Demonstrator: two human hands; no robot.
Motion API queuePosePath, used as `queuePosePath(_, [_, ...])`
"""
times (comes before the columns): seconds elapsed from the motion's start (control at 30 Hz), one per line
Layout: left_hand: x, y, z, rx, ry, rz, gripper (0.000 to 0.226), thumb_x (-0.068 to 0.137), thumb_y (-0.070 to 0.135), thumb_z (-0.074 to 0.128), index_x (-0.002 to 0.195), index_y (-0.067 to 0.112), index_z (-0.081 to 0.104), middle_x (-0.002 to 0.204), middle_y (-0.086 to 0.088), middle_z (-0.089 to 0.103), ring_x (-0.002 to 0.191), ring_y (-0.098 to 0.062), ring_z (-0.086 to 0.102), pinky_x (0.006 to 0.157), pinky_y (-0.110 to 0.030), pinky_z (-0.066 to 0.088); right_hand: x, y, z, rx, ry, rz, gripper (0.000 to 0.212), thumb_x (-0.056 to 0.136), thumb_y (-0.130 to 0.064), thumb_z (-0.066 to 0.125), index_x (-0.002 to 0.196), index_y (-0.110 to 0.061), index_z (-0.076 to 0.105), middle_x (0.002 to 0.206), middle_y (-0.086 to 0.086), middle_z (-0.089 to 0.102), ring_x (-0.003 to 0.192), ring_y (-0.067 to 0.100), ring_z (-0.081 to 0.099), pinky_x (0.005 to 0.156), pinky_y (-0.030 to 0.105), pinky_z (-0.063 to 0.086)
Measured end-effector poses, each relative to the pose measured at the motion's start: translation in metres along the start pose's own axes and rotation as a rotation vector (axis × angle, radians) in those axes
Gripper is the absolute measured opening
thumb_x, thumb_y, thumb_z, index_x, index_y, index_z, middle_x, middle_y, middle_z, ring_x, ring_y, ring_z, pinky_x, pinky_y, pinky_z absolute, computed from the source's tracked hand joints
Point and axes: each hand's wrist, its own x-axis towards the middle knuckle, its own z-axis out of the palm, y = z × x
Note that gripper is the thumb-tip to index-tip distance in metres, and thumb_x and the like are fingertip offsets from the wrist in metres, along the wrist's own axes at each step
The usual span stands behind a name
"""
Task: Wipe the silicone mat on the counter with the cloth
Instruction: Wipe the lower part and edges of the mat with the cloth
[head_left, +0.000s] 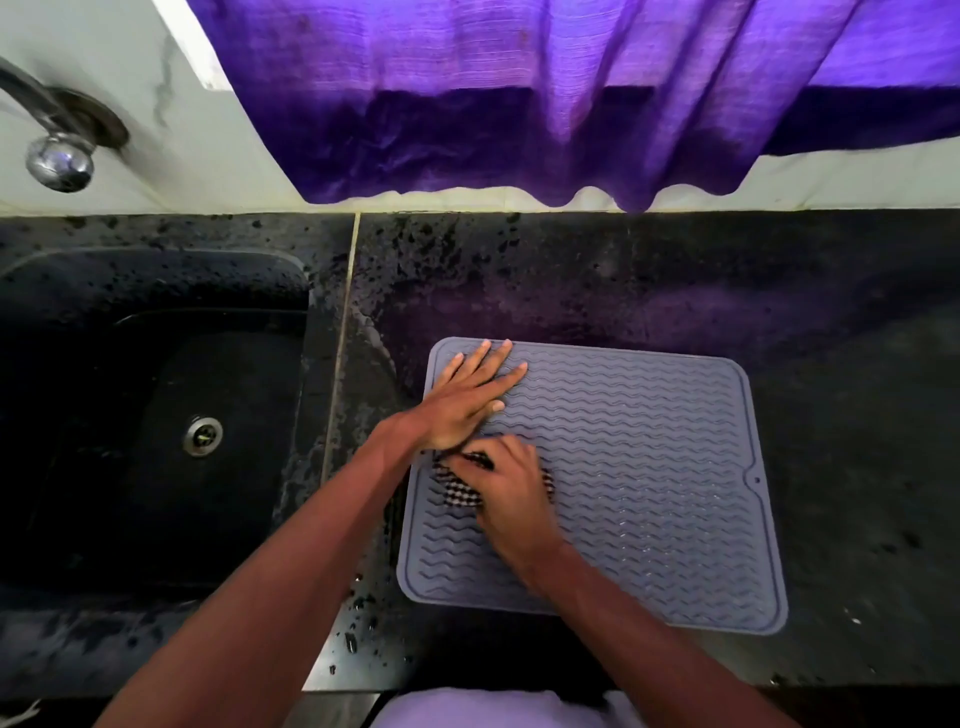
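Cloth (458, 492) at left edge of mat (649, 467)

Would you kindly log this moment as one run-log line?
left hand: flat on silicone mat | right hand: grips checked cloth on mat | phase: wiping

A home kitchen: dark stone counter (675, 280), sink (156, 415) (tap (57, 156) above), purple curtain (519, 104).

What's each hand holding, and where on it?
Right hand grips the bunched checkered cloth from above; left hand holds nothing, lying flat on the mat near its far-left corner.
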Motion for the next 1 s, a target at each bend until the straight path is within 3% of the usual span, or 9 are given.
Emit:
queuePosePath(0.1, [0.001, -0.003, 0.002, 0.011, 0.009, 0.015, 0.055, 0.111, 0.037, 0.028, 0.157, 0.037, -0.001, 0.164, 0.012, -0.021, 0.149, -0.014, -0.029, 0.111, -0.019, -0.028, 0.008, -0.017, 0.001, 0.044, -0.066, -0.030, 0.036, 0.082, -0.012, 0.056, 0.113, -0.027, 0.069, 0.100, 0.000, 0.062, 0.092, 0.025, 0.053, 0.073, 0.036, 0.038])
queuePosePath(0.23, [-0.004, 0.000, 0.002, -0.025, 0.096, 0.021, 0.068, 0.100, 0.067, 0.009, 0.159, 0.033, 0.009, 0.167, 0.008, -0.011, 0.152, -0.014, -0.021, 0.115, -0.020, -0.023, -0.006, -0.022, -0.017, -0.009, -0.063, -0.075, 0.035, 0.084, -0.016, 0.049, 0.113, -0.027, 0.066, 0.106, -0.002, 0.061, 0.096, 0.024, 0.053, 0.076, 0.038, 0.040])
queuePosePath(0.33, [-0.015, 0.014, 0.021, -0.077, 0.333, -0.032, 0.061, 0.106, 0.050, 0.024, 0.158, 0.019, 0.032, 0.169, 0.001, 0.009, 0.156, -0.018, -0.001, 0.125, -0.031, -0.004, -0.021, -0.002, -0.022, -0.125, -0.042, -0.074, 0.030, 0.084, -0.021, 0.049, 0.109, -0.029, 0.064, 0.104, -0.004, 0.059, 0.095, 0.024, 0.054, 0.076, 0.038, 0.039])
queuePosePath(0.43, [-0.026, 0.028, 0.047, -0.112, 0.480, -0.138, 0.054, 0.107, 0.037, 0.029, 0.153, 0.013, 0.042, 0.164, 0.003, 0.026, 0.153, -0.010, 0.014, 0.127, -0.040, 0.015, -0.029, 0.014, -0.020, -0.156, -0.020, -0.049, 0.024, 0.088, -0.023, 0.053, 0.108, -0.031, 0.063, 0.106, -0.005, 0.060, 0.097, 0.023, 0.055, 0.079, 0.039, 0.040])
queuePosePath(0.5, [-0.029, 0.032, 0.053, -0.134, 0.518, -0.203, 0.057, 0.107, 0.041, 0.026, 0.154, 0.012, 0.041, 0.162, 0.007, 0.029, 0.151, -0.001, 0.015, 0.126, -0.039, 0.017, -0.032, 0.014, -0.021, -0.167, -0.004, -0.044, 0.019, 0.090, -0.025, 0.053, 0.106, -0.031, 0.063, 0.105, -0.006, 0.060, 0.095, 0.022, 0.055, 0.079, 0.039, 0.040])
queuePosePath(0.6, [-0.032, 0.033, 0.052, -0.036, 0.541, -0.212, 0.059, 0.107, 0.045, 0.026, 0.154, 0.013, 0.040, 0.162, 0.006, 0.032, 0.152, -0.003, 0.020, 0.126, -0.035, 0.016, -0.035, 0.020, -0.028, -0.196, 0.008, -0.012, 0.019, 0.090, -0.027, 0.053, 0.106, -0.031, 0.062, 0.103, -0.006, 0.061, 0.093, 0.021, 0.054, 0.078, 0.038, 0.040])
queuePosePath(0.83, [-0.034, 0.036, 0.052, 0.044, 0.553, -0.216, 0.061, 0.105, 0.050, 0.033, 0.155, 0.016, 0.040, 0.163, 0.005, 0.033, 0.152, -0.007, 0.024, 0.126, -0.037, 0.020, -0.062, 0.066, -0.067, -0.309, -0.062, 0.098, 0.042, 0.078, -0.020, 0.046, 0.116, -0.033, 0.059, 0.107, -0.007, 0.059, 0.094, 0.022, 0.055, 0.078, 0.036, 0.039])
queuePosePath(1.0, [-0.035, 0.035, 0.053, 0.045, 0.567, -0.209, 0.061, 0.105, 0.052, 0.035, 0.154, 0.017, 0.041, 0.163, 0.006, 0.034, 0.152, -0.010, 0.027, 0.125, -0.037, 0.022, -0.087, 0.107, -0.093, -0.359, -0.050, 0.160, 0.064, 0.057, -0.007, 0.072, 0.116, -0.030, 0.062, 0.108, -0.004, 0.062, 0.095, 0.025, 0.058, 0.077, 0.037, 0.041])
